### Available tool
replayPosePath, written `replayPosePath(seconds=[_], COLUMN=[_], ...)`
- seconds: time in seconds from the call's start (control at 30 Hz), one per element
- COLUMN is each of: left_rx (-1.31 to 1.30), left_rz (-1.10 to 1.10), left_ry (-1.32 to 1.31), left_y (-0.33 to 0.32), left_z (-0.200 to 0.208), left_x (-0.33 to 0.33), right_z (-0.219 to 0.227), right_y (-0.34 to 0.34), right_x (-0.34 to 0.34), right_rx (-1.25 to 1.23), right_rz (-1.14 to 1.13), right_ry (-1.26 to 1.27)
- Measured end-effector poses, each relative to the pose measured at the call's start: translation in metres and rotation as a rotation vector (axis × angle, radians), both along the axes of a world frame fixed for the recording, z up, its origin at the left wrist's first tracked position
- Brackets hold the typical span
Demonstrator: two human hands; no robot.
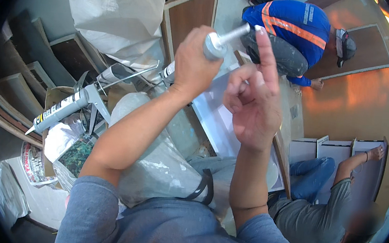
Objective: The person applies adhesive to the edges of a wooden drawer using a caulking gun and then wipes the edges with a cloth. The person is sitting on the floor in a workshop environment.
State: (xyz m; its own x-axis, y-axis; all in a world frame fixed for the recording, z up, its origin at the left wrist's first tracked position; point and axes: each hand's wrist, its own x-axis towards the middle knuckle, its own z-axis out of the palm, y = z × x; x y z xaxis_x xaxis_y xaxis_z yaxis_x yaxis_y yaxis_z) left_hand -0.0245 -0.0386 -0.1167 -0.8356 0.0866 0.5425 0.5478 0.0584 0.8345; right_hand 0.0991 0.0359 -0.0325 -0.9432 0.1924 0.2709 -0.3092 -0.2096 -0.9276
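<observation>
My left hand (195, 60) is wrapped round a grey sealant cartridge (214, 47), whose pale nozzle points up and to the right. The cartridge's labelled rear part shows behind my wrist. My right hand (256, 92) is raised just right of the nozzle, with its index finger stretched upward and the other fingers partly curled. A white smear covers that fingertip, which is beside the nozzle's tip; whether they touch I cannot tell. Lower left, a caulking gun (96, 100) loaded with another grey cartridge (62, 111) lies on a heap of bags and scraps.
Ahead, a co-worker in a blue top (288, 23) bends over a large brown panel (332, 99). Another person in a grey shirt (308, 224) works at right. White-faced boards (216, 112) lie beyond my hands. Framed panels (190, 15) and a white sack (116, 11) stand upper left.
</observation>
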Motion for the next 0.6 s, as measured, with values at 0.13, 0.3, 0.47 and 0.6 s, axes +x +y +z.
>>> replayPosePath(seconds=[0.13,0.3,0.47,0.6], left_rx=[0.068,0.003,0.114,0.049], left_rz=[-0.039,-0.119,-0.325,-0.371], left_ry=[-0.207,-0.329,-0.38,-0.339], left_y=[-0.009,-0.033,-0.045,-0.045], left_z=[0.003,0.016,0.011,-0.006], left_x=[-0.019,-0.047,-0.05,-0.043], right_z=[-0.073,-0.234,-0.334,-0.364], right_y=[0.035,0.107,0.19,0.25], right_x=[0.026,0.019,-0.004,-0.034], right_rx=[-0.154,-0.143,0.064,0.161], right_rz=[-0.121,-0.347,-0.674,-0.742], right_ry=[-0.189,-0.638,-0.716,-0.691])
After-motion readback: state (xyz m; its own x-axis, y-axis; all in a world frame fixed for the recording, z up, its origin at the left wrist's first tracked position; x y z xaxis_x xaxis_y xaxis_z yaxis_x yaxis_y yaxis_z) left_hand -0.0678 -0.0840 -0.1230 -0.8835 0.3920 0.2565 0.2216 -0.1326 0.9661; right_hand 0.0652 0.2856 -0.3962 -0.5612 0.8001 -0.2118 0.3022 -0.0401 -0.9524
